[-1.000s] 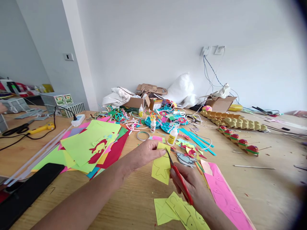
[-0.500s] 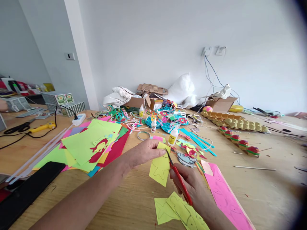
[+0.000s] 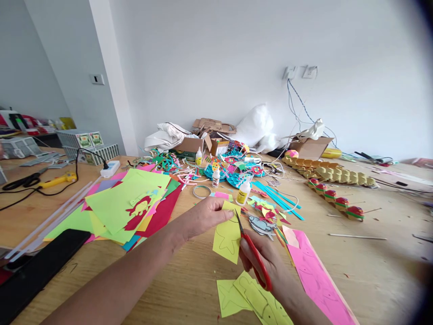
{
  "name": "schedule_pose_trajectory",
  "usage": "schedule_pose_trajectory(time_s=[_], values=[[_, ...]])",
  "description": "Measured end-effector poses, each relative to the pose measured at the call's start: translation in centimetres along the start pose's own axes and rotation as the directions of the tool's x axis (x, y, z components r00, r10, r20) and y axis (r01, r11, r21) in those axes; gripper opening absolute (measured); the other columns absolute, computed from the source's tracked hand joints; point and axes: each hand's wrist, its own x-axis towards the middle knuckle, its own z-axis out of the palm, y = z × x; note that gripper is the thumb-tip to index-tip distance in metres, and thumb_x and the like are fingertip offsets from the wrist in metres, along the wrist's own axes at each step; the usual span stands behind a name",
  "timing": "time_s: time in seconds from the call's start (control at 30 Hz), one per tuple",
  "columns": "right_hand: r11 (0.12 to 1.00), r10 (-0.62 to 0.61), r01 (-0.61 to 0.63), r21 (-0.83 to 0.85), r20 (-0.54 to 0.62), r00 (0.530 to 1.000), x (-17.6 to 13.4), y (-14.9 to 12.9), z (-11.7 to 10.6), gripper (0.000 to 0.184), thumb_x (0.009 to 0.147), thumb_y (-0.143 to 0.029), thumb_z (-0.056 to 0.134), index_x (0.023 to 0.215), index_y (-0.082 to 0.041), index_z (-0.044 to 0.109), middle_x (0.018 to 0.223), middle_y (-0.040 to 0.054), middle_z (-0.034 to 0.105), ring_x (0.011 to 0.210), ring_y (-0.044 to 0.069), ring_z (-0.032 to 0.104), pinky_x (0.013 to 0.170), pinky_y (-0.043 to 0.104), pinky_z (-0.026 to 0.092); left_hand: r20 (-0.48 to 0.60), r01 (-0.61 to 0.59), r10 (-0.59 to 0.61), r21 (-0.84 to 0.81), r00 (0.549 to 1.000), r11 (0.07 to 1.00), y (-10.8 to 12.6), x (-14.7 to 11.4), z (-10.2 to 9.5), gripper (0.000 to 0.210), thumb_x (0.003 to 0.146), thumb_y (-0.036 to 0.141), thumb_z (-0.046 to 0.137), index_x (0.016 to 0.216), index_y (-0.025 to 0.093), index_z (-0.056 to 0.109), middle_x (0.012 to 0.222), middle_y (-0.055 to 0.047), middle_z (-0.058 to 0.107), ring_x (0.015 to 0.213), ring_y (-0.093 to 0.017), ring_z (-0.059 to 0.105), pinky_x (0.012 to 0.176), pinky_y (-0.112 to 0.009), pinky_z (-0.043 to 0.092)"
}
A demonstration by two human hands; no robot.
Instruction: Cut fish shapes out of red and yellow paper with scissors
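Observation:
My left hand (image 3: 208, 216) pinches the top of a yellow paper piece (image 3: 226, 241) with a pencilled outline on it. The paper hangs above the table, slightly tilted. In my right hand (image 3: 262, 257) is a pair of red-handled scissors (image 3: 254, 255), my fingers wrapped about the handles. Its dark blades point up at the paper's right edge, near my left thumb. Below, on the table, lie more yellow paper pieces (image 3: 233, 298) with drawn outlines. A grey paper fish (image 3: 261, 225) rests just beyond my right hand, near coloured scraps (image 3: 267, 211).
Left lies a stack of coloured paper (image 3: 115, 198), with a long black object (image 3: 43, 271) nearer me. A glue bottle (image 3: 242, 193) and a tape roll (image 3: 202, 192) stand ahead. Pink paper (image 3: 318, 275) lies right, beyond it a painted egg-carton strip (image 3: 334, 198). Craft clutter lines the wall.
The yellow paper has turned a little, its lower end swinging right. The scissors have shifted slightly at its edge. Both hands stay almost in place.

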Motion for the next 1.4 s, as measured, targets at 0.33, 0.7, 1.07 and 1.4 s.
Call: schedule_pose_trajectory(time_s=[0.33,0.7,1.07,1.4], values=[[1.000,0.029,-0.029,0.000,-0.018,0.999,0.0,0.4,-0.1,0.045,0.082,-0.060,0.034,0.057,-0.023,0.033,0.048,-0.0060,0.037,0.040,0.009,0.035,0.039,0.022,0.025,-0.024,0.015,-0.015,0.001,1.000,1.000,0.1,-0.1,0.3,0.023,0.078,0.037,0.055,0.081,0.015,0.060,0.070,0.000,0.058,0.064,-0.012,0.053,0.057,-0.022,0.038],[0.999,0.034,-0.035,-0.011,-0.027,0.999,-0.2,0.2,0.0,0.043,0.082,-0.057,0.035,0.057,-0.023,0.034,0.042,-0.0060,0.041,0.035,0.008,0.035,0.035,0.021,0.025,0.050,0.022,-0.019,-0.060,0.999,0.998,0.4,-0.1,-0.1,0.016,0.079,0.030,0.054,0.082,0.015,0.059,0.076,0.000,0.059,0.067,-0.011,0.054,0.061,-0.022,0.039],[1.000,0.016,-0.016,-0.014,-0.013,1.000,0.0,0.6,0.1,0.040,0.084,-0.052,0.038,0.058,-0.022,0.037,0.041,-0.0065,0.041,0.035,0.008,0.036,0.036,0.020,0.026,0.052,0.033,-0.036,0.069,0.998,0.997,1.2,-0.5,-0.6,0.013,0.080,0.025,0.051,0.073,0.014,0.053,0.068,0.003,0.049,0.059,-0.007,0.045,0.056,-0.021,0.034],[0.998,-0.017,0.018,-0.056,0.029,0.999,0.0,1.3,0.0,0.042,0.085,-0.053,0.037,0.059,-0.021,0.042,0.041,-0.0066,0.041,0.037,0.009,0.035,0.037,0.020,0.025,0.124,0.068,-0.074,0.054,0.989,0.996,1.2,-0.6,-1.5,0.011,0.078,0.024,0.053,0.073,0.015,0.055,0.065,0.004,0.050,0.056,-0.007,0.045,0.054,-0.020,0.033]])
